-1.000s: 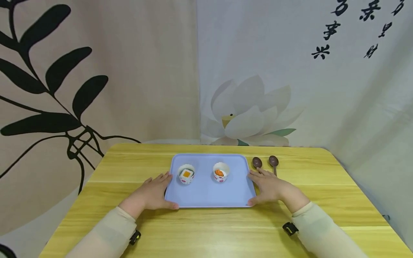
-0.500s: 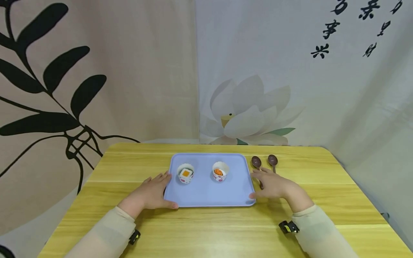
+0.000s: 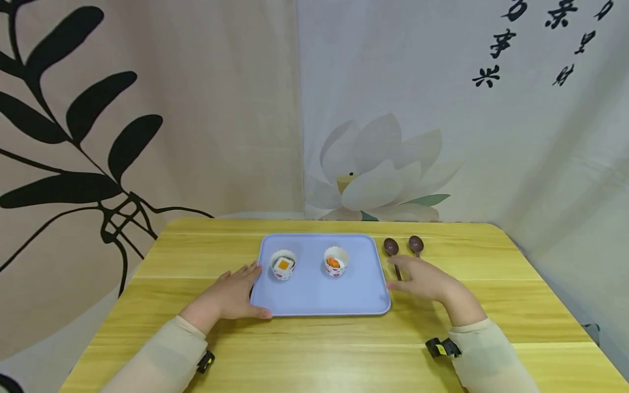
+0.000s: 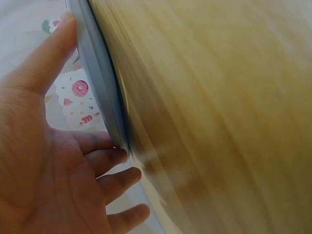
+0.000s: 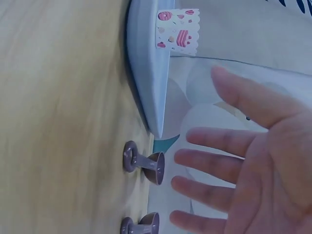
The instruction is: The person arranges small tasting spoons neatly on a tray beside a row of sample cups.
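A lavender-blue tray [image 3: 314, 299] lies on the wooden table. My left hand [image 3: 235, 295] touches the tray's left edge with spread fingers, its thumb at the near left corner. On the tray stand two printed paper cups: the left cup [image 3: 283, 273] holds a white piece with an orange square on top, the right cup [image 3: 337, 271] some orange pieces. My right hand [image 3: 423, 278] hovers just right of the tray, fingers extended and holding nothing. Beyond it lie two dark brown spoons, the left spoon [image 3: 391, 247] and the right spoon [image 3: 416, 244], whose handles the hand partly covers in the head view.
The yellow wooden table [image 3: 314, 349] reaches back to a printed curtain [image 3: 236, 120] with leaf, lotus and black characters. Black straps [image 3: 442, 347] sit at the wrists. Something black and curved [image 3: 9, 383] shows at the lower left.
My right hand has lifted off the tray's right edge and shifted a little to the right, by the spoons. The left hand and the tray stay in place.
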Demonstrator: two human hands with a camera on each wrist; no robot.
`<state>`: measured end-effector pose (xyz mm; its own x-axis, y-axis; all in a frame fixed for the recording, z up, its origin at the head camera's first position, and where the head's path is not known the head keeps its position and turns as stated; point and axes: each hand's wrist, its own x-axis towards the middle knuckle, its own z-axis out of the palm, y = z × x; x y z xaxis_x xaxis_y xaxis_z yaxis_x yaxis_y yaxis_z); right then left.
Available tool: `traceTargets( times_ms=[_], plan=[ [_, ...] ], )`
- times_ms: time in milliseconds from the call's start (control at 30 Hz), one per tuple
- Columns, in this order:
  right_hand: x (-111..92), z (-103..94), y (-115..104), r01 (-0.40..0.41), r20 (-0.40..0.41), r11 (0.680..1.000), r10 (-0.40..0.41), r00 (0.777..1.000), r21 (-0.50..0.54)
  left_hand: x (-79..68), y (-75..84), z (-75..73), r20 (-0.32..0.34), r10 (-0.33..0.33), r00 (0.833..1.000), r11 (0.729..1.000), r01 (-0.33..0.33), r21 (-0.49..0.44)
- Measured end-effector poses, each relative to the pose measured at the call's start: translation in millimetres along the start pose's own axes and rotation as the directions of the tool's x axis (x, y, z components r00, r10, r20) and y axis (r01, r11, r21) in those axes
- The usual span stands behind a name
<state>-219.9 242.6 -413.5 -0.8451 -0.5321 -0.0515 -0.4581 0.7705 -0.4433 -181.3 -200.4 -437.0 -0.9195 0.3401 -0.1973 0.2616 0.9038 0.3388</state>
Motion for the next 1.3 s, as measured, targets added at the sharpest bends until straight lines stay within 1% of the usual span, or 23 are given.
traceTargets(
  times_ms=[100,433,567,700,800,867,1100,1300],
  plan=[
    [0,0.2,3,-0.030,-0.031,0.999,0.030,0.999,0.021,-0.8,1.1,-1.3,0.000,0.000,1.000,1.000,0.000,-0.004],
    [-1,-1.2,13,-0.101,-0.087,0.994,0.105,0.991,0.052,-5.0,4.4,-2.7,0.003,0.004,1.000,1.000,-0.004,-0.016],
    [-3,-3.1,14,-0.127,-0.129,0.989,0.135,0.982,0.073,-4.6,4.1,-2.4,0.003,0.006,1.000,1.000,-0.006,-0.020],
    [-4,-6.6,15,-0.151,-0.191,0.985,0.165,0.968,0.089,-3.8,3.0,-1.6,0.004,0.006,1.000,1.000,-0.005,-0.022],
    [-5,-8.7,16,-0.173,-0.222,0.980,0.191,0.956,0.097,-3.7,2.3,-1.6,0.005,0.004,1.000,1.000,-0.003,-0.025],
    [-5,-9.1,18,-0.179,-0.229,0.978,0.199,0.953,0.105,-3.7,2.4,-2.1,0.007,0.000,1.000,1.000,0.000,-0.030],
    [-4,-6.5,31,-0.205,-0.228,0.961,0.244,0.943,0.184,-1.8,1.8,-1.7,0.010,-0.003,1.000,0.999,0.003,-0.034],
    [-3,-5.4,41,-0.238,-0.227,0.949,0.282,0.932,0.205,-1.3,-0.4,-0.4,0.005,-0.011,1.000,1.000,0.012,-0.026]
  ],
)
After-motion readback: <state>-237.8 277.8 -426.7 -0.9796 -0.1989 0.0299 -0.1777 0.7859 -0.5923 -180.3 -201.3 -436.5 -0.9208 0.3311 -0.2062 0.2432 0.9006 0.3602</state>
